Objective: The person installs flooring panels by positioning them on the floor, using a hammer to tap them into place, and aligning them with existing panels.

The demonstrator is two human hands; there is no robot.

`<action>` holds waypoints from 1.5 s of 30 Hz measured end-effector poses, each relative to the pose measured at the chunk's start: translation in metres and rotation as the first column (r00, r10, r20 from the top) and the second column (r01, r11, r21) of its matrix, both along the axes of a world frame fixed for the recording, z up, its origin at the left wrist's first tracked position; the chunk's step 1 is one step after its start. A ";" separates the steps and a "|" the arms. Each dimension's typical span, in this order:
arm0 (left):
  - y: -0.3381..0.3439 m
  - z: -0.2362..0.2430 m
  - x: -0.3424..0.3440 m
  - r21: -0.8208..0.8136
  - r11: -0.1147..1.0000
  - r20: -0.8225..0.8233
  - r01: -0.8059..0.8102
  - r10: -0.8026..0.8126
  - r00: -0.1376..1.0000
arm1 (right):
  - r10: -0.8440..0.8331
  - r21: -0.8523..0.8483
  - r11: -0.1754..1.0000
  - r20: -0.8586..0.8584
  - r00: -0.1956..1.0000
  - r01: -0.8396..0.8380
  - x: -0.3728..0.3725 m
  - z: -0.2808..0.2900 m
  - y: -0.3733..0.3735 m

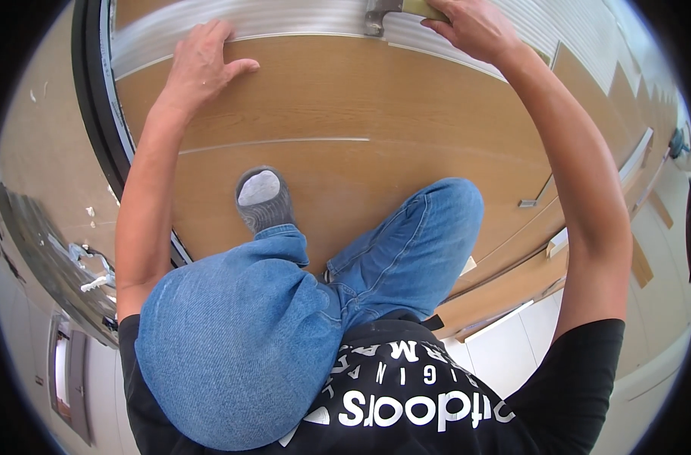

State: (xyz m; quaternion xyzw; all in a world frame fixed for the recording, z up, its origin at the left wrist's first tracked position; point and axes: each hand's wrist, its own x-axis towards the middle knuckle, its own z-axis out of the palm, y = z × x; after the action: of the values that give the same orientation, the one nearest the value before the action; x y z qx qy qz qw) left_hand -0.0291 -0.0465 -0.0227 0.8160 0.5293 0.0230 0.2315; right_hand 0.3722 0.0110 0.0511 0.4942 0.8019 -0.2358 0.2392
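Right hand (474,26) gripping tool (395,10), left hand (201,64) flat on plank (345,98)

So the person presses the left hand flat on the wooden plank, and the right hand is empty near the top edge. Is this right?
Not quite. In the head view the right hand is not empty: it grips a tool with a metal head at the top edge. The left hand does press flat on the wooden plank.

Grey sock (263,199), blue jeans (285,318), black printed T-shirt (406,394) — dark door frame (95,114), white floor tiles (505,349).
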 end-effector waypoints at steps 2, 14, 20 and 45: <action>-0.002 -0.002 0.000 -0.002 1.000 -0.004 -0.005 0.005 1.000 | 0.021 0.045 0.999 -0.070 0.997 -0.018 0.012 -0.010 0.005; 0.000 0.002 0.002 -0.024 1.000 -0.029 0.000 -0.001 1.000 | 0.028 0.019 0.999 -0.019 0.999 -0.028 0.011 -0.010 -0.004; 0.003 0.002 0.004 -0.055 0.998 -0.025 -0.016 0.015 1.000 | -0.026 0.046 0.998 -0.062 0.998 0.029 0.012 -0.006 -0.004; 0.002 0.017 -0.012 -0.048 0.997 -0.043 0.055 -0.057 0.997 | -0.327 0.197 0.913 -0.174 0.929 0.358 0.046 -0.030 -0.071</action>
State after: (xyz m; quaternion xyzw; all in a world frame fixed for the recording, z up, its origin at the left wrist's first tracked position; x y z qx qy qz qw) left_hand -0.0411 -0.0448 -0.0056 0.8252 0.5114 -0.0139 0.2393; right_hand 0.4185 -0.0602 0.0209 0.6336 0.7387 -0.2152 0.0806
